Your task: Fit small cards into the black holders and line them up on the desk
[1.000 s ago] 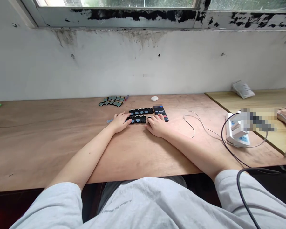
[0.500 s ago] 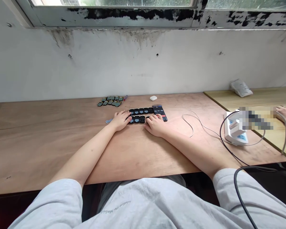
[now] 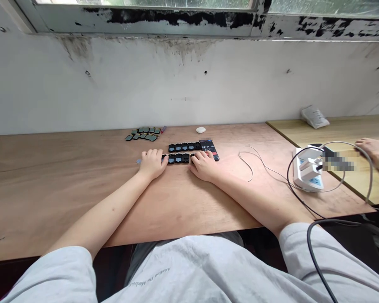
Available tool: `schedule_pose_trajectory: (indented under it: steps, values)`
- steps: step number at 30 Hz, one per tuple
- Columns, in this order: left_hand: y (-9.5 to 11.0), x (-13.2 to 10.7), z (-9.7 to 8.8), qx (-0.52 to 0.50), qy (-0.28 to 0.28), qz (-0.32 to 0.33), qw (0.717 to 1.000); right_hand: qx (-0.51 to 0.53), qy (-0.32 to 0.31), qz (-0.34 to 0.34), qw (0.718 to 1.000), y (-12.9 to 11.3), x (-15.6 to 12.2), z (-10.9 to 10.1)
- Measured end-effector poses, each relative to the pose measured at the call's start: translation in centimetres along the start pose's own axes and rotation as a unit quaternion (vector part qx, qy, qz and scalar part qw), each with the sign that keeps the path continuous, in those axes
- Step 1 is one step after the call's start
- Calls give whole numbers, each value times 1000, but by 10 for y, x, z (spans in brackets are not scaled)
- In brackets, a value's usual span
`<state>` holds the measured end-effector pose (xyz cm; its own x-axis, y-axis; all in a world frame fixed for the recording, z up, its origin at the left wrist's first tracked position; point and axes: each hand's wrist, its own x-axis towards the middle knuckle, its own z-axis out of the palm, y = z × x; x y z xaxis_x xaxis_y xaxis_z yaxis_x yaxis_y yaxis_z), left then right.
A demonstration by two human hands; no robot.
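Two rows of black square plastic parts with blue-grey pieces in them lie on the table: a far row (image 3: 185, 147) and a near row (image 3: 178, 158). My left hand (image 3: 152, 164) rests over the left end of the near row, fingers stretched out and thumb apart. Light blue small pieces (image 3: 138, 161) show just left of it. At the right end of the near row, my right hand (image 3: 204, 165) lies low with its fingers extended, at the lower edge of a phone (image 3: 209, 149) showing a timer. A bit of black shows by its fingertips; what lies under the palm is hidden.
Several dark square parts with grey-green faces (image 3: 143, 134) lie at the back left beside a small purple tool (image 3: 164, 129). A white case (image 3: 201, 130) sits near the wall. Rightward are a white power strip (image 3: 308, 181), cables, a plastic packet (image 3: 315, 116) and another person's hand (image 3: 368, 146).
My left hand has shifted left along the near row, uncovering more of both rows. My right hand stays beside the phone. The whole view has swung slightly.
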<state>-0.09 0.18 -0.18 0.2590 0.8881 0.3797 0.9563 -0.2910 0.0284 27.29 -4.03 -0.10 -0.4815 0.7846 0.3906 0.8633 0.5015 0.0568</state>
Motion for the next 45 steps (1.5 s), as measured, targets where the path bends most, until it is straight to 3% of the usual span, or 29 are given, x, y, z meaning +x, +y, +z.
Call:
schedule_pose_trajectory:
  steps: [4,8,21,35,45]
  values:
    - [16,-15,-4,14,-26,7,1000,-11,-3,11,1000,-2,0,-1]
    - [25,-14,0,9,-39,0,999,-11,-7,8,1000,-2,0,-2]
    - [28,-11,-1,15,-29,-24,999,-31,3,40,999,-2,5,6]
    - [30,-7,1,2,-30,-8,1000,-58,7,55,997,4,16,14]
    - [35,-3,1,-6,-37,-22,999,-63,6,53,997,2,10,9]
